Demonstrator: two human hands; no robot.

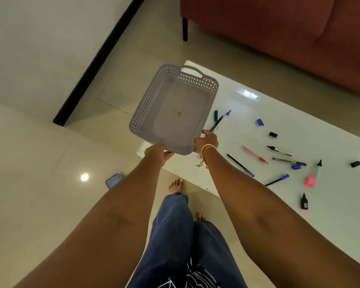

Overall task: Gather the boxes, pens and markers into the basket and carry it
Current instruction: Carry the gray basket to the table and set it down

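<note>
I hold an empty grey lattice basket (146, 104) in the air over the left end of a low white table (247, 104). My left hand (157, 152) grips its near rim from below. At the near right corner, my right hand (206, 140) grips the rim. Several pens and markers lie scattered on the table: a pink pen (255, 154), a black pen (239, 164), a pink highlighter (310, 180), a black marker (304, 202) and loose caps (260, 122). No boxes show on the table.
A red sofa (279, 28) stands behind the table. A small blue lidded box (113, 180) lies on the tiled floor to my left. My bare feet (176, 186) stand at the table's near edge. A black strip (100, 59) runs along the wall base.
</note>
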